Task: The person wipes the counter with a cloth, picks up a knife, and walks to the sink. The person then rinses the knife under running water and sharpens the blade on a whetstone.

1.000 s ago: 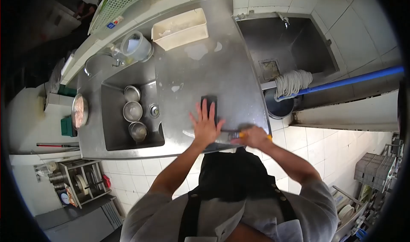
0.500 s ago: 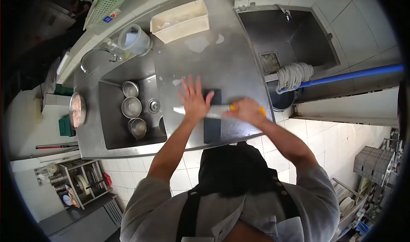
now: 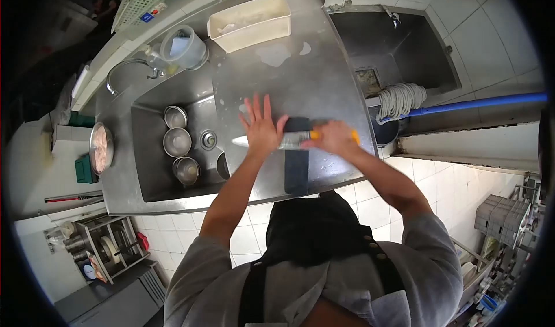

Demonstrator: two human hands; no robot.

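Observation:
My right hand (image 3: 329, 137) is closed around the yellow handle of a kitchen knife (image 3: 293, 140). The blade points left and lies across a dark, rectangular block that looks like a sharpening stone (image 3: 296, 174), set lengthwise near the counter's front edge. My left hand (image 3: 263, 132) is spread over the blade toward its tip, fingers stretched away from me, and the palm hides part of the steel. Whether the left palm presses on the blade, I cannot tell.
Several metal bowls (image 3: 177, 142) sit in the left sink (image 3: 141, 171). A cream bin (image 3: 251, 26) and a clear plastic tub (image 3: 184, 49) stand at the back. A bowl of pale food (image 3: 101, 148) is far left. At right are another sink (image 3: 416, 55) and a mop (image 3: 402, 101).
The knife and both hands have shifted slightly left and away from me across the dark block. My view has also moved a little.

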